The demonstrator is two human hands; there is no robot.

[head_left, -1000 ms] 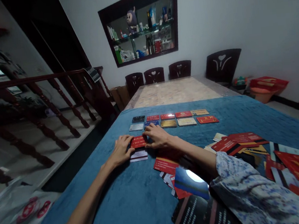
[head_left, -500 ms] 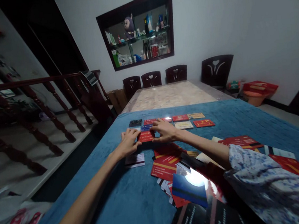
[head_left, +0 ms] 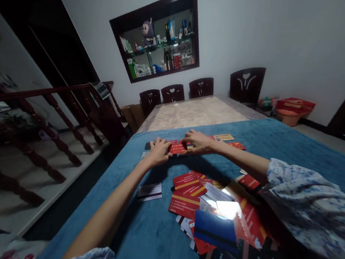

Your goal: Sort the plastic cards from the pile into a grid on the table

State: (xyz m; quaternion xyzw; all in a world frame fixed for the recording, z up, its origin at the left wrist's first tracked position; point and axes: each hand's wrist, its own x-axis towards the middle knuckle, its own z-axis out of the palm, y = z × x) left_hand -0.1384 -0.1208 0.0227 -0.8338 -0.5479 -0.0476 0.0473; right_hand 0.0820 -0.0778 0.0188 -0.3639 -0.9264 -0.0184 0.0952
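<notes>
My left hand [head_left: 160,151] and my right hand [head_left: 198,143] face each other at the far rows of cards. Between their bent fingers is a red card [head_left: 176,148] with pale print, gripped at its left and right ends. Whether it is one card or a small stack, I cannot tell. Parts of both rows are hidden behind my hands. A yellowish card [head_left: 224,137] and a red card with yellow marks [head_left: 237,146] show to the right, a dark card [head_left: 147,145] to the left.
Nearer me lies a loose heap of red, black and white cards with a blue card [head_left: 215,228] on top. A white striped card [head_left: 149,192] lies apart on the blue cloth [head_left: 125,234]. Chairs [head_left: 202,88] stand beyond the table, a railing [head_left: 50,91] at left.
Both hands have moved forward and slightly right with the red card, from in front of the rows to among them. The view has shifted slightly.
</notes>
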